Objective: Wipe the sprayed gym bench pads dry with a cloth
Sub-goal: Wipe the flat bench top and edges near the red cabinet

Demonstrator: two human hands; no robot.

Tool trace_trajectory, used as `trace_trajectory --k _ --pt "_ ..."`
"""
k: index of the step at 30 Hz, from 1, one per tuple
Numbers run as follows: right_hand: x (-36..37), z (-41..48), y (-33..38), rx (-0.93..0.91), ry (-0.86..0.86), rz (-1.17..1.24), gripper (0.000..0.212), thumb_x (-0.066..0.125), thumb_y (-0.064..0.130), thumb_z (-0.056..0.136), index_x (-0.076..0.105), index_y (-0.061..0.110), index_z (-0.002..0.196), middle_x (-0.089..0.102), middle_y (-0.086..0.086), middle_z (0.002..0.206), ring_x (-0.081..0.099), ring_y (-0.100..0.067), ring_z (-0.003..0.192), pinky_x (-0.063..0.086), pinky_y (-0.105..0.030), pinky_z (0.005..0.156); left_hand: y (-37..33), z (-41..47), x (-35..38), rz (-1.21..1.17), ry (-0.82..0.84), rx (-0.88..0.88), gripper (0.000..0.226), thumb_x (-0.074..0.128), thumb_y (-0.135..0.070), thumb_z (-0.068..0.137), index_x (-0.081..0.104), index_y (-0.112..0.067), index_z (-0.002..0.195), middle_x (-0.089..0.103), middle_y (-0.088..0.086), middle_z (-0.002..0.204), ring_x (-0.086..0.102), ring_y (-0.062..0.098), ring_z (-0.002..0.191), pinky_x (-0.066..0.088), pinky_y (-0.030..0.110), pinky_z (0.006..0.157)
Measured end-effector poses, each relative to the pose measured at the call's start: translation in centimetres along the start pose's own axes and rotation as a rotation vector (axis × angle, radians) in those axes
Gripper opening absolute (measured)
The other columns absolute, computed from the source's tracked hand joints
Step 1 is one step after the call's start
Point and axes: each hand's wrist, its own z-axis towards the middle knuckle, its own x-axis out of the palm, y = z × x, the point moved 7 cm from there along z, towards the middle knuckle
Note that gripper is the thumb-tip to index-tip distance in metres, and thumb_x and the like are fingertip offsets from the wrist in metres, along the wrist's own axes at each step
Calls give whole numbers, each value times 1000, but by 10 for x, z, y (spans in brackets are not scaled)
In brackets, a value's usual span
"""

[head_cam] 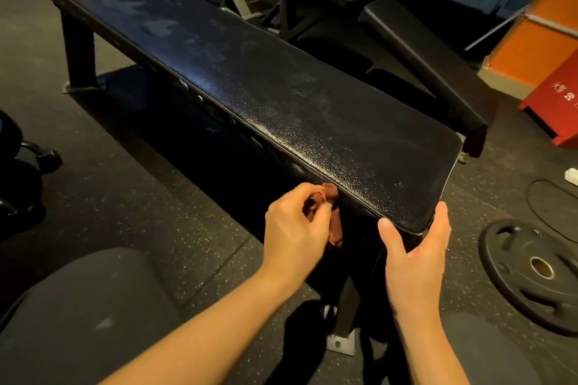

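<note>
"Head view: which way did the bench pad (250, 78) run?"

"From the hands toward ten o'clock. Left hand (297, 223) clutched the cloth (332, 194) against its side edge; right hand (416, 247) clasped its near corner."

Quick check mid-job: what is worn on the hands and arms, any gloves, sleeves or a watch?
Nothing is worn. The left hand and right hand have no gloves, and no rings, watch or wristband show. The left forearm and right forearm are uncovered to the picture's bottom edge, so no sleeves are in view.
</note>
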Motion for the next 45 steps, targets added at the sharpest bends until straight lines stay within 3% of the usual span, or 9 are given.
trace_trajectory --k 3,9,14,17,21,31,37,43,45 --pt "-1 1 0 3 5 11 97 66 46 83 15 19 161 18 6 167 17 -10 153 19 -36 125 3 11 -5 63 24 35 23 70 -8 84 78 -28 94 73 -20 83 69 4 78 53 19 74" --pt "-2 3 -1 12 30 -5 89 71 27 93 15 17 161 18 4 167 18 -13 153 19 -41 126 44 47 -43 75 -267 -225 6 71 -18 84 75 -22 85 71 -14 75 65 1 71 56 33 75" --pt "-1 1 3 5 -6 -6 98 67 45 83 16 17 162 18 4 167 17 -12 153 19 -37 124 12 17 -14 6 -50 -81 18 71 -8 86 75 -25 87 71 -23 76 67 -1 72 45 10 68" --pt "0 2 1 13 7 -6 90 72 31 92 16 17 161 21 2 166 19 -15 153 20 -39 125 21 31 -17 10 0 -94 15 74 -13 86 79 -27 90 73 -20 78 69 0 75 50 13 70" --pt "-1 2 3 13 -4 2 98 67 45 82 17 18 161 22 4 165 21 -15 152 22 -40 124 26 35 -20 -26 -6 -143 15 75 -14 84 80 -27 90 75 -17 79 70 1 77 53 16 74" --pt "-7 3 6 10 54 -69 90 71 35 91 18 20 161 22 5 166 22 -15 152 22 -37 122 34 40 -21 -143 29 -250 17 76 -3 83 78 -19 87 76 -6 82 70 4 79 50 11 73" --pt "-9 0 8 15 57 -57 88 71 37 91 19 24 161 23 7 165 22 -14 152 24 -41 123 65 44 -34 -451 -261 -541 11 73 -2 88 74 -13 89 67 -6 70 64 4 63 50 14 58" --pt "-8 -1 6 26 34 -66 88 71 34 91 19 21 161 23 5 166 22 -14 152 22 -35 120 27 17 -8 -229 -134 -321 14 81 -7 82 74 -11 94 72 1 81 61 -2 66 48 11 65" --pt "-8 -1 7 25 27 -65 87 71 34 91 20 21 161 24 5 165 23 -14 151 22 -32 118 29 29 -22 -221 -222 -329 12 79 -6 83 74 -12 91 69 -1 78 60 -3 63 46 9 61"
